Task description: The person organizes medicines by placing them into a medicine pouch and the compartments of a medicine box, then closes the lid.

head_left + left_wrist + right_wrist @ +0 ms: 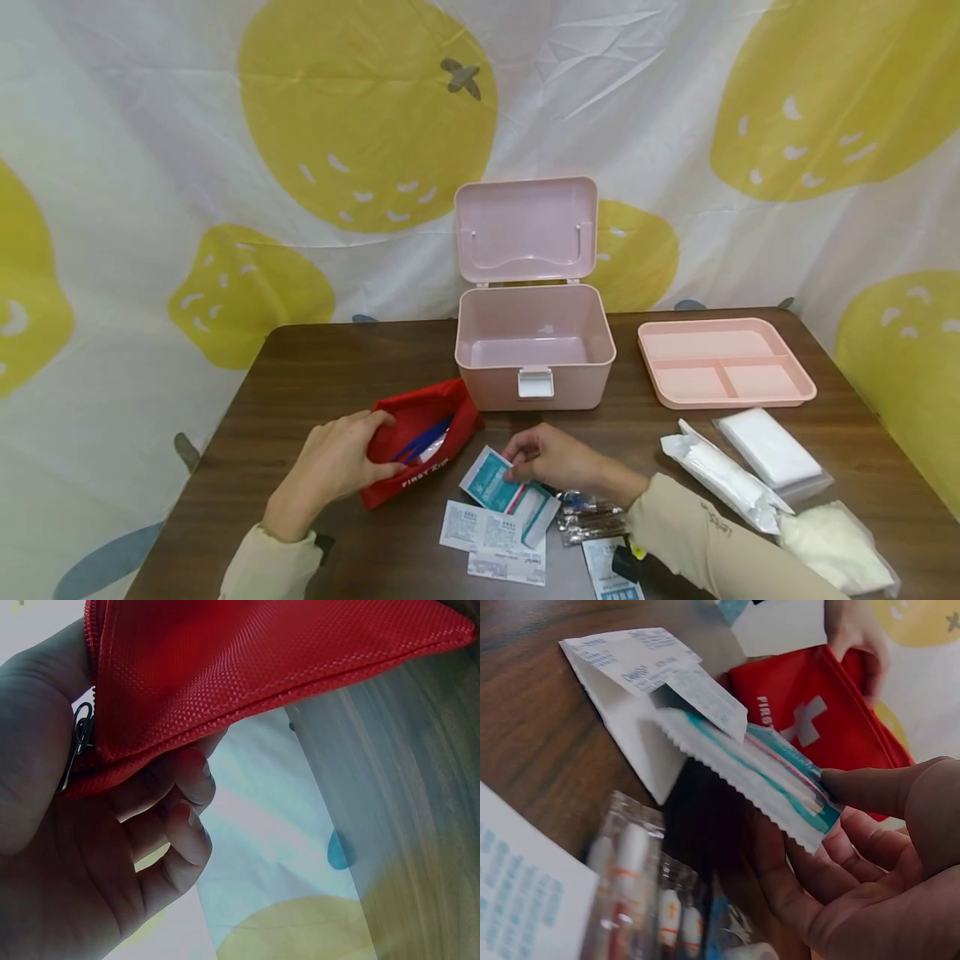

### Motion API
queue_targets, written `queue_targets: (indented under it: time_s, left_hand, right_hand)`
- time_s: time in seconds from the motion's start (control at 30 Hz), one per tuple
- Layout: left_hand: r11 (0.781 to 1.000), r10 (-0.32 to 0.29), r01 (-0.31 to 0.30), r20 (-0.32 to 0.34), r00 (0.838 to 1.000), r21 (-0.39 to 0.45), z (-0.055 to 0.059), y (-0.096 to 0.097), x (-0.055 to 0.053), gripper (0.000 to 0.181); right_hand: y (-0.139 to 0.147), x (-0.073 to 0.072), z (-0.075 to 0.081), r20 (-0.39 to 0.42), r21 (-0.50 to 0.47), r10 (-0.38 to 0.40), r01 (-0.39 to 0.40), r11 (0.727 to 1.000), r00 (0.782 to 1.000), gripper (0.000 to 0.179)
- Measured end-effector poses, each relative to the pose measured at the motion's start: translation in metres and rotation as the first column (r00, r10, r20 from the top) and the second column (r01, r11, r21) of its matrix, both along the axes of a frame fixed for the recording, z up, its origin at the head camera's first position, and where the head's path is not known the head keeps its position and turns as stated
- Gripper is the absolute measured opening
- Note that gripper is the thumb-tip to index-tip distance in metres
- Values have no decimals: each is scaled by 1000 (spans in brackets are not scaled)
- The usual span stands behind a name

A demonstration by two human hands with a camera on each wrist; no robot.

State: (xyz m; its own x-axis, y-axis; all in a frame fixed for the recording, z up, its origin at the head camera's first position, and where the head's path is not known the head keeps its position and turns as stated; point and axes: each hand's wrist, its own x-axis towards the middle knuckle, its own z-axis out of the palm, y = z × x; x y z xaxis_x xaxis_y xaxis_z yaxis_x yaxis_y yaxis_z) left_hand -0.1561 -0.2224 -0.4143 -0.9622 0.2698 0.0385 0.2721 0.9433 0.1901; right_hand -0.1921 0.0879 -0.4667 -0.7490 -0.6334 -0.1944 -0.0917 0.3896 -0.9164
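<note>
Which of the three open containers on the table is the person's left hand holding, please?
The red first-aid pouch, gripped at its rim by the left hand; neither hand touches the pink lidded box or pink divided tray.

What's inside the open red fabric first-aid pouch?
Visible inside the red fabric pouch: a slim blue item and, beside it, a whitish shiny item. Its front wall hides anything deeper; the left hand covers part of its left end.

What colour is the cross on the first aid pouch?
White; the cross shows best from the right wrist.
</note>
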Motion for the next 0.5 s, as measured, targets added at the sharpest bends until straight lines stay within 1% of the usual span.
queue_targets:
  time_s: [0.2,0.33,0.5]
  left_hand:
    - [1000,-1,1,7,1000,5,1,0,0,56]
    - [1000,0,0,10,1000,7,1,1,0,56]
    - [1000,0,0,3,1000,5,1,0,-1,56]
  right_hand:
    - [4,-4,8,32,-49,-34,35,998,999,16]
    - [6,-8,14,32,-58,-28,30,998,999,16]
    - [9,-13,26,25,-53,-18,19,998,1000,16]
